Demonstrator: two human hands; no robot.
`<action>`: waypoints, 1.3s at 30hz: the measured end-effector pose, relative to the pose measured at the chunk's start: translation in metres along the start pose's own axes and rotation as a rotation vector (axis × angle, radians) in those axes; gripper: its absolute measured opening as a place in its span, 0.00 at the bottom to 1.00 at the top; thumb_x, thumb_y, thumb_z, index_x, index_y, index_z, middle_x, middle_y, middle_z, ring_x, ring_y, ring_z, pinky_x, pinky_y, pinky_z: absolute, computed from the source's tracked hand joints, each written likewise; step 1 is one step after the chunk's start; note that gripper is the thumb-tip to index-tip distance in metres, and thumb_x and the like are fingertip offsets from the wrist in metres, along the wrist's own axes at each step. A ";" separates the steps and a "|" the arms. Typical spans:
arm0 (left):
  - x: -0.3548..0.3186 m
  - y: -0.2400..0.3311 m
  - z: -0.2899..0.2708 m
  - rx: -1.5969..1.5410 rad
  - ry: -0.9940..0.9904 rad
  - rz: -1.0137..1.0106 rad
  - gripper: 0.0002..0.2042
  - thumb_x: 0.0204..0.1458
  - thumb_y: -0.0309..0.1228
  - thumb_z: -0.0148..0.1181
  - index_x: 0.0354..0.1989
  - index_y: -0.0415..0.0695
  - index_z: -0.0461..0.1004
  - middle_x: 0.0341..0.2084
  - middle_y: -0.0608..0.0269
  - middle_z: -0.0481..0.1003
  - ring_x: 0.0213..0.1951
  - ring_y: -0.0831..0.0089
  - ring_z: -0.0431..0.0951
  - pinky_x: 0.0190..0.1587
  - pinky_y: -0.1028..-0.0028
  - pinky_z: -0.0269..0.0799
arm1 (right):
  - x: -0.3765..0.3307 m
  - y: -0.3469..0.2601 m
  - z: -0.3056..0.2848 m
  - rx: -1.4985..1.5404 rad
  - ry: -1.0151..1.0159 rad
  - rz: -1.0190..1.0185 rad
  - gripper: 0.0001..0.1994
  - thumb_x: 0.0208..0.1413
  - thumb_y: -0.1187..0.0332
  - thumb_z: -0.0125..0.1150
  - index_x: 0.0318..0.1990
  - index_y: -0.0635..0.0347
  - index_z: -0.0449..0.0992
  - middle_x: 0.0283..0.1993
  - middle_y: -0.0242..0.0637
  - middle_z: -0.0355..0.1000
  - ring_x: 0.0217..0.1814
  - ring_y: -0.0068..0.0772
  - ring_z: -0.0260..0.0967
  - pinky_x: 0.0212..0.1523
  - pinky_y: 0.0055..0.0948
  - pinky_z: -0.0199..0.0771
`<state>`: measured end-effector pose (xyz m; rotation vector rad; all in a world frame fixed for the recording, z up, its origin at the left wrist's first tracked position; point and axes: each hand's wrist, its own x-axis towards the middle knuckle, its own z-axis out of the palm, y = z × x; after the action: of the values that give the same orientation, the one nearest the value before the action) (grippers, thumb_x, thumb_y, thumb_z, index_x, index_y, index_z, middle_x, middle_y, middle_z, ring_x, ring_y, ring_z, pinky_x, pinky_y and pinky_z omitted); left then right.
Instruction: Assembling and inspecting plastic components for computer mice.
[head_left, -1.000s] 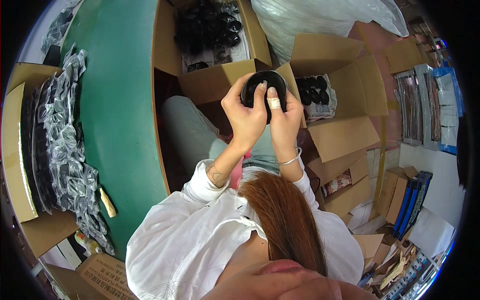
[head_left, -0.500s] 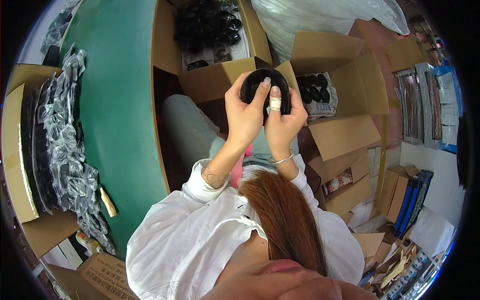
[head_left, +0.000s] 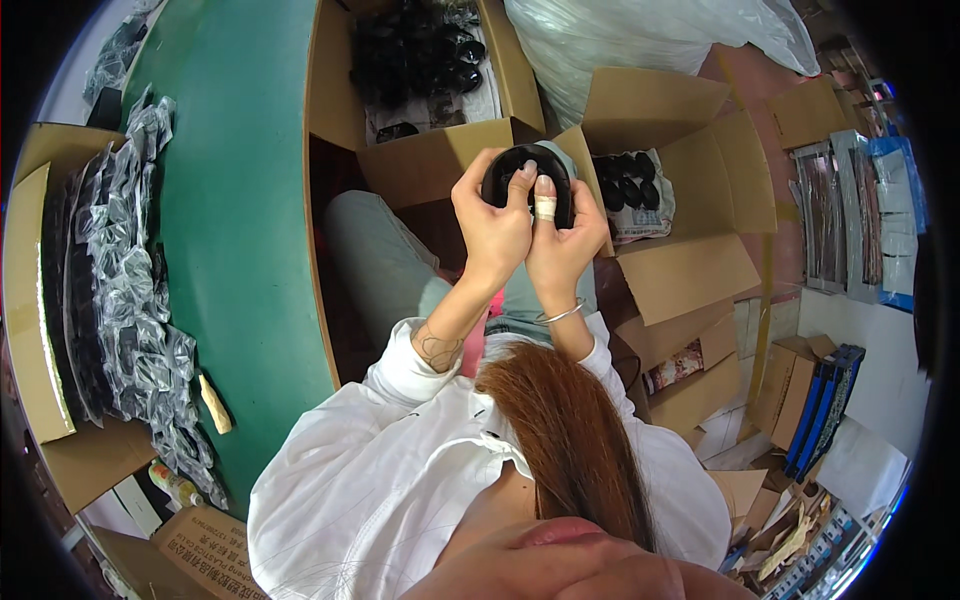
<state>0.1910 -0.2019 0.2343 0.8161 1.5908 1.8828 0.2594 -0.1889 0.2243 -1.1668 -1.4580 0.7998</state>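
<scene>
Holding 1 blk part (head_left: 508, 163): L hand (head_left: 492, 228) + R hand (head_left: 560, 250), 2 thumbs (head_left: 544, 205) atop.

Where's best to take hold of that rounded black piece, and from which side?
Probably the left and right edges of the black piece, one hand from each side: its outline is rounded, and the left hand and right hand flank it.

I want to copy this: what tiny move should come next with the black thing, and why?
Perhaps press both thumbs gently down, because the left grip and right grip hold opposite sides of the black piece while both thumbs lie over it.
</scene>
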 end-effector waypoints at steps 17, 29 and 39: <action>0.012 -0.001 -0.013 -0.306 -0.345 -0.017 0.13 0.48 0.22 0.58 0.44 0.37 0.70 0.35 0.61 0.76 0.36 0.74 0.72 0.44 0.78 0.67 | 0.016 -0.001 -0.009 0.314 -0.197 0.194 0.10 0.51 0.70 0.66 0.32 0.71 0.76 0.24 0.36 0.74 0.24 0.22 0.64 0.28 0.21 0.68; -0.001 0.004 -0.009 -0.248 -0.377 0.011 0.12 0.48 0.22 0.59 0.43 0.37 0.73 0.35 0.60 0.78 0.35 0.73 0.74 0.42 0.78 0.69 | 0.018 -0.010 -0.025 0.224 -0.223 0.144 0.07 0.45 0.76 0.64 0.32 0.71 0.77 0.25 0.35 0.75 0.25 0.21 0.63 0.30 0.19 0.68; -0.007 0.004 -0.003 -0.127 -0.263 0.203 0.10 0.45 0.19 0.59 0.37 0.36 0.76 0.33 0.58 0.80 0.29 0.73 0.74 0.37 0.79 0.70 | 0.019 0.001 -0.022 0.338 -0.270 0.120 0.09 0.42 0.80 0.58 0.33 0.72 0.77 0.28 0.38 0.77 0.27 0.23 0.66 0.32 0.18 0.69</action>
<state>0.1934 -0.2094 0.2374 1.1520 1.2556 1.8997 0.2818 -0.1728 0.2345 -0.9199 -1.4062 1.2732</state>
